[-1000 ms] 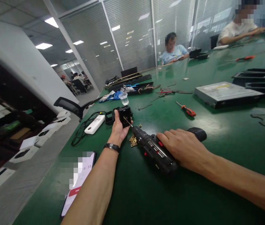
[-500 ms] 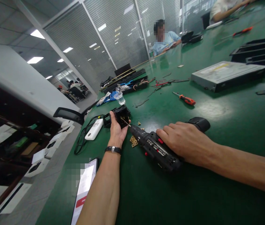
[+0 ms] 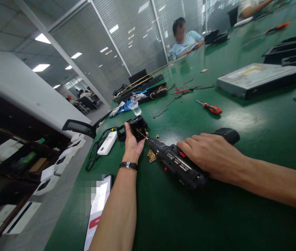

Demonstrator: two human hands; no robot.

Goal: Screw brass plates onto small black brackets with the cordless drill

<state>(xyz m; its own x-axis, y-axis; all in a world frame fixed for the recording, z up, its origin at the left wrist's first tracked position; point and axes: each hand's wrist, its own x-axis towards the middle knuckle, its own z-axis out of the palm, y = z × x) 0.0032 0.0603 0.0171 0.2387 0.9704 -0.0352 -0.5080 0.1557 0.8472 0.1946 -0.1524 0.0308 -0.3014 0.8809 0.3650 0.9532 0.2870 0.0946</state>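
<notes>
My left hand [image 3: 134, 144] is closed around a small black box-like part [image 3: 137, 126], its open side turned toward the right, with brass-coloured metal inside. In my right hand [image 3: 207, 153] is a black cordless drill [image 3: 180, 162] with red buttons, lying on its side in the grip. Its thin bit [image 3: 143, 135] reaches into the open side of the black part. Whether the tip touches a screw is too small to tell. Below the drill's chuck, several brass hinges [image 3: 151, 156] lie on the table, and a small brass piece [image 3: 157, 136] lies just beyond.
Left of my forearm lie a phone [image 3: 98, 209] and a white device [image 3: 107, 143] beside a black cable. A clear plastic cup [image 3: 136, 108], an orange-black screwdriver [image 3: 210, 108] and a metal disc drive [image 3: 260, 82] are farther back on the green table [image 3: 179, 219]. Another person [image 3: 187, 40] sits across.
The whole view has shifted slightly, so things appear a little to the right. My hands keep the same hold, and the bit still points into the black part.
</notes>
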